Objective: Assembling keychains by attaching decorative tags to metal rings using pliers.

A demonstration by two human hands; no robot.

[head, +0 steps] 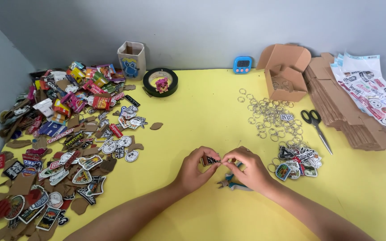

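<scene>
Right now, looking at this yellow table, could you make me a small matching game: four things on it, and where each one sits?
Things:
1. scissors
2. roll of black tape
3. blue timer
4. loose metal rings

Places:
A. at the back edge, left of the open cardboard box
B. beside the stack of flat cardboard
C. in front of the open cardboard box
D. right of the small paper bag

Pairs: 1-B, 2-D, 3-A, 4-C

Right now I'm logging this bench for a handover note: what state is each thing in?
Left hand: pinching a small dark charm.
Right hand: fingertips on the same charm.
Pliers: lying under the right hand.
Cardboard box: open, flaps up.
Scissors: closed, lying flat.
Tape roll: lying flat.
Key rings: loose, scattered.
</scene>
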